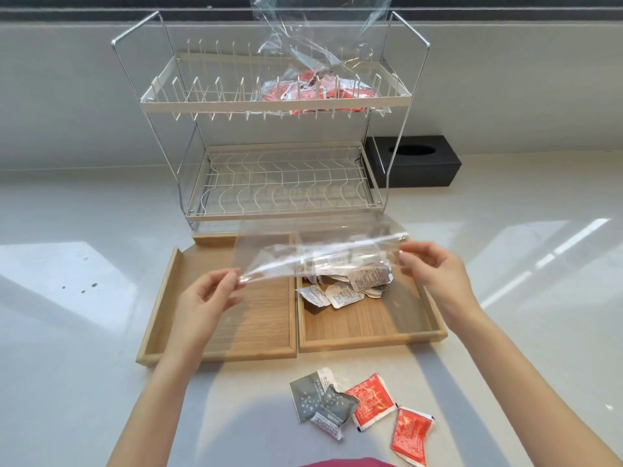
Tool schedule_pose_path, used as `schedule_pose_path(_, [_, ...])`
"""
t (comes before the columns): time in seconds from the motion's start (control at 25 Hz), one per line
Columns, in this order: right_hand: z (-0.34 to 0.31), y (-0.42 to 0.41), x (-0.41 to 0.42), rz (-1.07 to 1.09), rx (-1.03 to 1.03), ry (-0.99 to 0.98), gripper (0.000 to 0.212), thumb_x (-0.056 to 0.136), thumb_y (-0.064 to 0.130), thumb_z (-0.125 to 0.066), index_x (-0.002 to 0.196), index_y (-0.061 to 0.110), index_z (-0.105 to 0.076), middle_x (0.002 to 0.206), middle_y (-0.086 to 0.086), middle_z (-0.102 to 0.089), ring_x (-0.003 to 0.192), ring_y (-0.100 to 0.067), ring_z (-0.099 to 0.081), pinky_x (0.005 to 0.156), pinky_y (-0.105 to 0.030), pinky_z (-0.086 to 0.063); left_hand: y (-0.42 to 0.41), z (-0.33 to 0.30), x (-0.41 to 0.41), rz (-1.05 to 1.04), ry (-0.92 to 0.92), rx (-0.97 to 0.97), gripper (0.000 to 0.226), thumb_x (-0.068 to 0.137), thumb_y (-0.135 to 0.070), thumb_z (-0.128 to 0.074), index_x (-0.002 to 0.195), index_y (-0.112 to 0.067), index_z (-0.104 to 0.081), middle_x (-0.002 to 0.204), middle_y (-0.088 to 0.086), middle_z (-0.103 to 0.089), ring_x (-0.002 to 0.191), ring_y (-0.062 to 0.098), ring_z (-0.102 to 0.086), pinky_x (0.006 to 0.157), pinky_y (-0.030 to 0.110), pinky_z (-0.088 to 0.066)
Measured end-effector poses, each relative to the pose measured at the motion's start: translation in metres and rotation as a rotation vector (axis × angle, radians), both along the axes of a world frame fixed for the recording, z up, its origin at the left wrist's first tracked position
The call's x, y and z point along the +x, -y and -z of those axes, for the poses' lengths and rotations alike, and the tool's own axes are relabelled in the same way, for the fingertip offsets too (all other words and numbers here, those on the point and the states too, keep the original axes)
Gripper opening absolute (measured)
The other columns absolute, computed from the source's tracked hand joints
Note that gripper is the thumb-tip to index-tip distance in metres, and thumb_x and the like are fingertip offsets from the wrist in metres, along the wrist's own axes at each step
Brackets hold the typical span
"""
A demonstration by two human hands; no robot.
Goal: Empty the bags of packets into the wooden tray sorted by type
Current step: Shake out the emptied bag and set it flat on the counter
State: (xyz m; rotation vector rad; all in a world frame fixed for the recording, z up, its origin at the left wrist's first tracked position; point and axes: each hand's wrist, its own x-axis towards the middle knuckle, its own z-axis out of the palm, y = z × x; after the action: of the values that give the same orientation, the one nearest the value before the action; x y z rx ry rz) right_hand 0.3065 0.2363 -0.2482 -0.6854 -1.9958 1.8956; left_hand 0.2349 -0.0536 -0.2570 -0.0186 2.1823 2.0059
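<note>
I hold a clear plastic bag point(269, 254) stretched sideways above the wooden tray point(222, 353). My left hand point(205, 298) pinches its left corner and my right hand point(435, 267) pinches its right end. Grey-white packets point(340, 291) spill from the bag into the tray's right compartment, forming a pile at its far end. The left compartment holds nothing. A second clear bag with red packets point(320, 92) rests on the top shelf of the wire rack point(161, 102).
Loose on the counter in front of the tray lie two grey packets point(320, 399) and two red packets point(371, 399). A black tissue box point(421, 163) stands behind the rack at the right. The rack's lower shelf point(283, 183) is bare.
</note>
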Motion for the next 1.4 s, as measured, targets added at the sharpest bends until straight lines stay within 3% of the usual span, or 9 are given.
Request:
schedule_pose_path(0.16, [0.034,0.002,0.018,-0.106,-0.051,0.282,0.018,0.085,0.005,-0.058,0.101,0.007,-0.05,0.081,-0.005,-0.061,0.07,-0.01,-0.061,0.056,-0.012,-0.052,0.0,0.026,0.008,-0.047,0.251,-0.025,0.003,0.088,-0.011,-0.051,0.086,-0.009,-0.05,0.09,0.009,-0.061,0.083,0.016,-0.061,0.055,0.009,-0.053])
schedule_pose_path(0.36, [0.035,-0.001,0.008,-0.04,-0.032,0.396,0.041,0.088,0.031,-0.055,0.12,0.008,-0.044,0.092,0.001,-0.06,0.079,-0.012,-0.063,0.064,-0.019,-0.054,-0.004,0.039,-0.01,-0.039,0.383,-0.08,0.034,0.089,-0.021,-0.052,0.115,-0.007,-0.036,0.117,0.014,-0.054,0.103,0.028,-0.058,0.081,0.033,-0.05])
schedule_pose_path(0.48, [0.033,-0.001,-0.002,-0.092,0.065,0.396,0.042,0.088,0.025,-0.056,0.123,0.004,-0.046,0.078,0.009,-0.057,0.068,-0.001,-0.057,0.055,-0.007,-0.046,-0.01,0.041,-0.018,-0.024,0.383,-0.115,0.05,0.087,-0.024,-0.054,0.13,-0.004,-0.037,0.121,0.014,-0.056,0.1,0.026,-0.06,0.077,0.028,-0.051])
schedule_pose_path(0.6, [0.036,-0.002,-0.005,-0.152,0.04,0.392,0.04,0.087,0.013,-0.058,0.122,-0.001,-0.047,0.072,0.005,-0.062,0.054,0.003,-0.06,0.047,-0.003,-0.041,-0.014,0.036,-0.016,-0.043,0.341,-0.105,0.035,0.089,-0.009,-0.048,0.123,-0.002,-0.046,0.09,0.006,-0.061,0.074,0.013,-0.058,0.056,0.012,-0.05])
schedule_pose_path(0.68, [0.038,-0.005,-0.005,-0.149,0.009,0.356,0.035,0.085,0.008,-0.059,0.118,-0.001,-0.051,0.074,0.002,-0.065,0.051,0.005,-0.062,0.05,-0.006,-0.045,-0.016,0.028,-0.012,-0.041,0.266,-0.11,0.027,0.089,-0.005,-0.047,0.115,-0.007,-0.052,0.079,0.0,-0.059,0.065,0.006,-0.06,0.053,0.009,-0.048])
schedule_pose_path(0.88, [0.029,-0.028,-0.004,-0.103,-0.086,0.175,0.028,0.084,-0.002,-0.057,0.111,0.004,-0.051,0.084,-0.002,-0.064,0.056,0.004,-0.063,0.054,-0.01,-0.049,-0.035,0.003,-0.002,-0.025,0.058,-0.104,0.026,0.089,-0.003,-0.046,0.086,-0.027,-0.056,0.081,0.0,-0.063,0.072,0.009,-0.061,0.067,0.022,-0.048])
schedule_pose_path(1.12, [0.016,-0.091,0.007,-0.122,-0.081,0.147,0.024,0.084,-0.002,-0.057,0.095,0.019,-0.054,0.088,0.0,-0.065,0.06,0.003,-0.064,0.059,-0.009,-0.049,-0.094,-0.006,0.009,0.039,0.031,-0.131,0.025,0.088,-0.001,-0.046,0.086,-0.024,-0.054,0.084,0.0,-0.061,0.06,-0.008,-0.062,0.056,0.006,-0.048])
schedule_pose_path(1.32, [0.016,-0.169,0.022,-0.081,-0.029,0.188,0.026,0.085,-0.001,-0.056,0.107,0.011,-0.052,0.087,0.0,-0.065,0.058,0.006,-0.062,0.059,-0.007,-0.049,-0.171,0.008,0.018,0.075,0.06,-0.12,0.027,0.088,0.001,-0.046,0.086,-0.024,-0.054,0.089,0.006,-0.06,0.069,0.007,-0.065,0.056,0.007,-0.049])
schedule_pose_path(1.4, [0.017,-0.203,0.025,-0.072,-0.006,0.206,0.024,0.085,0.001,-0.056,0.106,0.013,-0.053,0.086,0.001,-0.065,0.058,0.006,-0.063,0.059,-0.007,-0.049,-0.207,0.013,0.021,0.089,0.057,-0.126,0.026,0.088,0.001,-0.046,0.087,-0.023,-0.054,0.087,0.003,-0.059,0.065,0.001,-0.064,0.053,0.007,-0.049])
